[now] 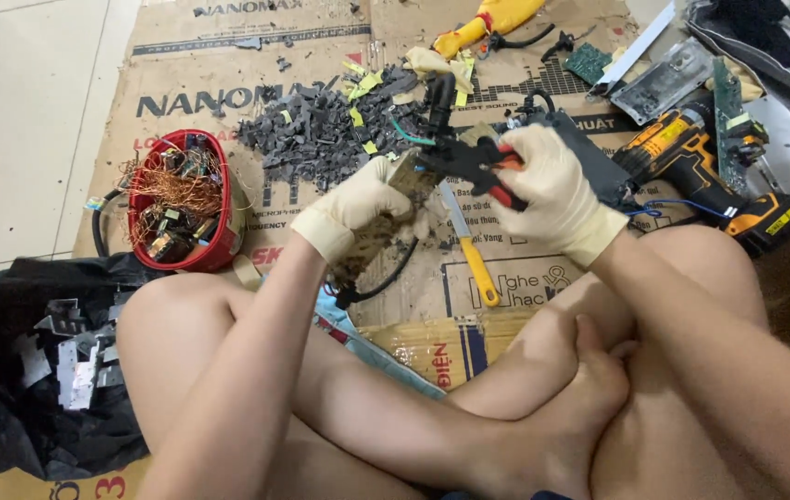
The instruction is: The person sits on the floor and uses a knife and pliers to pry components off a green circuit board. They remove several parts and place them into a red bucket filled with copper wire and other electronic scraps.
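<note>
The left hand, gloved, is clamped around a dirty circuit board held above the cardboard. The right hand, also gloved, is clamped on pliers, whose tip meets the board's top edge. Just below the two grips lies a yellow-handled knife. A red basket of copper wire sits left of the left grip, and a drill lies right of the right grip.

The circuit board is sitting in the left hand, left of the pliers in the right hand. The knife is lying on the cardboard below them; the basket is standing far left, the drill right.
</note>
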